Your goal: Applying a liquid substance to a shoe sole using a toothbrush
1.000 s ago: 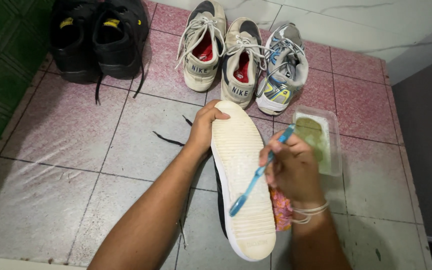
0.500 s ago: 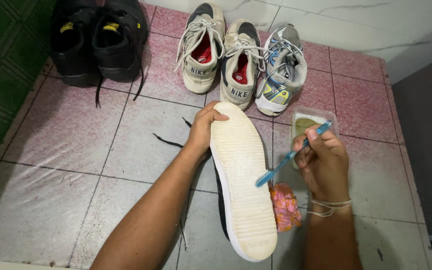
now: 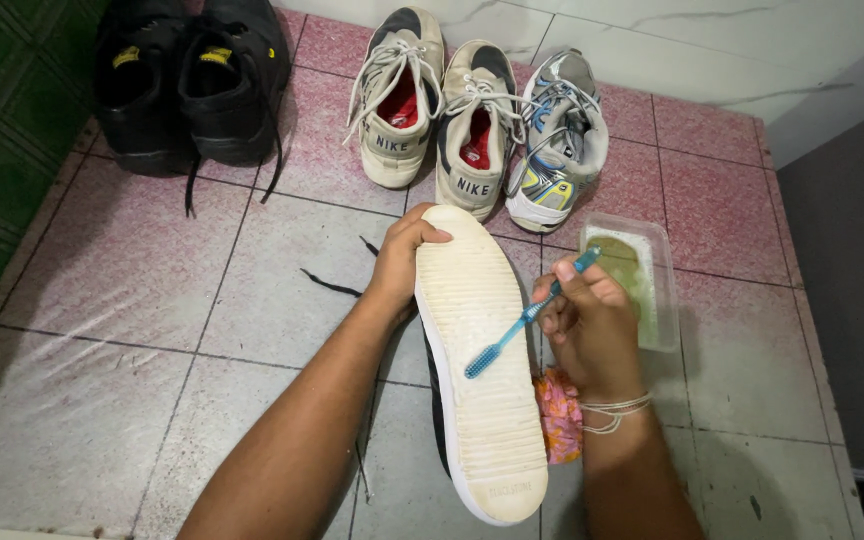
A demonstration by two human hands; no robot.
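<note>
A dark sneaker turned up to show its ribbed off-white rubber sole [image 3: 480, 370] lies in the frame's centre, long axis running from upper centre down toward the bottom edge. The left hand [image 3: 404, 262] clamps its toe end. The right hand [image 3: 592, 325], just right of the sole, is closed on a blue plastic toothbrush [image 3: 524, 318], bristles touching mid-sole. At right on the tiled floor [image 3: 152, 300] sits a clear rectangular plastic tray of greenish liquid [image 3: 667, 290]; a pink patterned cloth [image 3: 557, 415] lies beneath the wrist. Grey-white sneakers [image 3: 432, 110] line the top.
</note>
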